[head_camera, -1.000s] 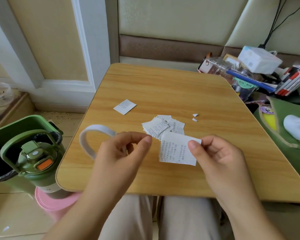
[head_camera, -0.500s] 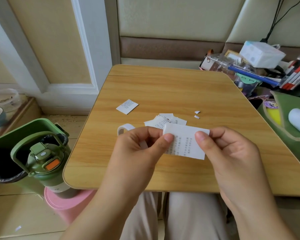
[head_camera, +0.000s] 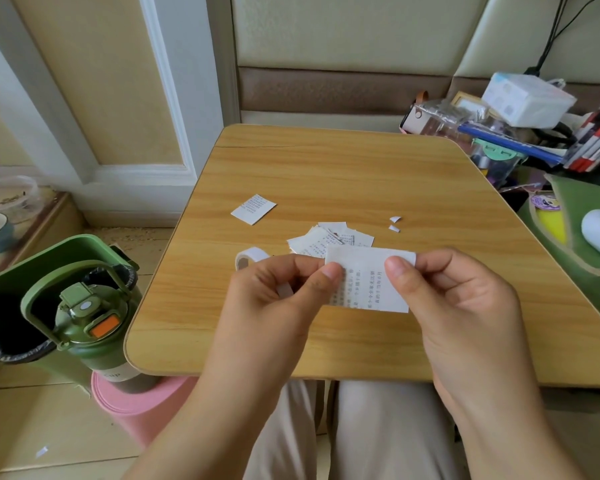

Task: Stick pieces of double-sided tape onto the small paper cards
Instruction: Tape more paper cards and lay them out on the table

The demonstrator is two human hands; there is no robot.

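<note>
My left hand (head_camera: 284,292) has swung in from out beside the table edge and now meets the card (head_camera: 369,282), thumb pressed onto its left edge, fingers curled round the tape roll (head_camera: 249,258), which has come along and pokes out behind my knuckles. Right hand (head_camera: 454,299) pinches the card's upper right corner between thumb and forefinger, same hold as a second ago. The card itself has lifted and tipped more level, held up above the near half of the wooden table (head_camera: 343,168), printed side toward me.

So I'd say the tape end is being brought to the paper: this looks like the sticking step for this card, though I can't make out the strip itself under my thumb.

Just beyond the card, a loose pile of cards (head_camera: 329,239) lies on the table, waiting. Farther out and to the left of the pile sits a single card (head_camera: 253,208); to the pile's right, two tiny scraps (head_camera: 394,224).

Off the table's left edge, down on the floor, a green flask (head_camera: 90,323) stands on a pink stool (head_camera: 136,407) beside a green bin (head_camera: 32,268). Past the table's far right corner there's a heap of stationery (head_camera: 520,133), and a padded wall (head_camera: 343,32) behind.
</note>
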